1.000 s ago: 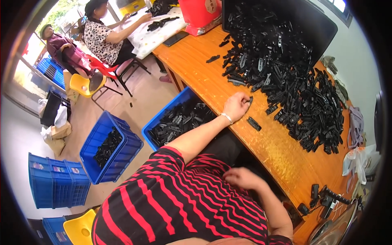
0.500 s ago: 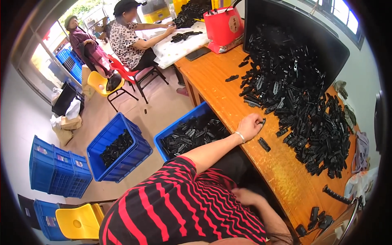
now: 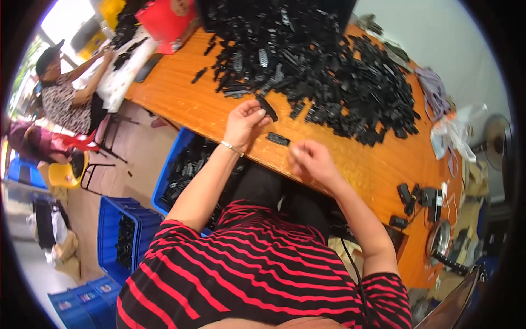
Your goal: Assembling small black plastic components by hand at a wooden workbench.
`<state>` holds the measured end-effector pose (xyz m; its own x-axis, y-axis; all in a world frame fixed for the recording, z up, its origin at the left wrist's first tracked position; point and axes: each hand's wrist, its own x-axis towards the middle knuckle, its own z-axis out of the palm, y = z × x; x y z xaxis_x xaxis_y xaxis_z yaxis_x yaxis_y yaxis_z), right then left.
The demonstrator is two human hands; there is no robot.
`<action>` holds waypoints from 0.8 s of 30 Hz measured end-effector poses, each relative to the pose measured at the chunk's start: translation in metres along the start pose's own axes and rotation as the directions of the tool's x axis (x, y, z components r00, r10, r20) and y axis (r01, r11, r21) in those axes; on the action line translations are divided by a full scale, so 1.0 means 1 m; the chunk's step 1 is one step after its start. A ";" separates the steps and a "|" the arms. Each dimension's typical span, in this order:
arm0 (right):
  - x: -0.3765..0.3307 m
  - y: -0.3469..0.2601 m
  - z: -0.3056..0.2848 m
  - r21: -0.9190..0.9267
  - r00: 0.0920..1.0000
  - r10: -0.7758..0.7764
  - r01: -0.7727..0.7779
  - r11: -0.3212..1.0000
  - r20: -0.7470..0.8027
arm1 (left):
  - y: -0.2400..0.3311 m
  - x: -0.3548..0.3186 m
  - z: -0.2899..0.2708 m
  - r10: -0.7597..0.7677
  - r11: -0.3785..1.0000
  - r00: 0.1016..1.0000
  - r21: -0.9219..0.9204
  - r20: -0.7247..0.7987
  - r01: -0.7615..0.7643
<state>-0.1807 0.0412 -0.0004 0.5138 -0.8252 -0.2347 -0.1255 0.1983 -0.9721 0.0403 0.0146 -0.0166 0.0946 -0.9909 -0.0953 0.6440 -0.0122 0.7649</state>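
My left hand (image 3: 245, 123) is over the front of the wooden table, closed in a pinch on a narrow black plastic part (image 3: 267, 108). The part tilts up from the fingertips, its far end near the big heap. Just below it, a second black plastic piece (image 3: 278, 139) lies flat on the wood between my hands. My right hand (image 3: 315, 163) is at the table's front edge, close to that piece. Its fingers are curled together and slightly smeared; whatever they may hold is hidden.
A large heap of black plastic parts (image 3: 361, 93) covers the back of the wooden table (image 3: 361, 170). Below its left edge stands a blue crate (image 3: 164, 181) of similar parts. Adapters and cables (image 3: 408, 200) lie at right. A co-worker (image 3: 66, 98) sits at far left by a red bag (image 3: 167, 24).
The view has swung to the right. My right hand has risen from beside my body to the table edge. My left hand still holds the black part, now lifted closer to the heap.
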 end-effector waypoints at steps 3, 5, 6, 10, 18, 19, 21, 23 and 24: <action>0.015 -0.014 0.008 0.118 0.963 -0.062 0.096 0.988 -0.263 | -0.006 -0.007 0.010 -0.101 0.993 0.990 -0.043 0.093 0.106; 0.021 -0.014 0.017 0.172 0.965 -0.036 0.083 0.982 -0.260 | -0.011 -0.014 0.019 -0.099 0.995 0.987 0.010 0.129 0.099; 0.022 -0.013 0.016 0.227 0.973 -0.023 0.077 0.971 -0.230 | -0.015 -0.015 0.018 -0.127 0.992 0.977 0.015 0.174 0.127; 0.029 0.001 0.002 0.179 0.963 -0.067 0.116 0.977 -0.260 | -0.017 -0.013 0.017 -0.235 0.944 0.951 0.279 0.203 0.173; 0.042 -0.009 -0.001 -0.094 0.951 -0.096 0.071 0.993 -0.293 | 0.022 -0.001 0.017 -0.299 0.831 0.935 0.534 0.192 0.156; 0.044 -0.004 -0.001 -0.068 0.961 -0.049 0.031 0.997 -0.274 | 0.017 0.001 0.013 -0.279 0.828 0.944 0.542 0.179 0.142; 0.048 0.002 0.002 -0.044 0.967 -0.009 -0.002 0.999 -0.254 | 0.010 0.004 0.007 -0.255 0.824 0.952 0.553 0.169 0.122; 0.048 0.008 0.007 -0.074 0.955 -0.006 -0.016 0.997 -0.297 | 0.003 0.001 0.003 -0.230 0.706 0.969 0.700 0.092 0.101; 0.049 0.008 0.008 -0.071 0.954 -0.006 -0.016 0.997 -0.301 | -0.001 -0.001 0.004 -0.165 0.684 0.983 0.727 0.083 0.053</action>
<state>-0.1500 0.0063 -0.0201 0.2350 -0.9474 -0.2172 -0.1940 0.1733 -0.9656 0.0366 0.0149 -0.0144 -0.0759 -0.9831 -0.1669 -0.1062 -0.1584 0.9816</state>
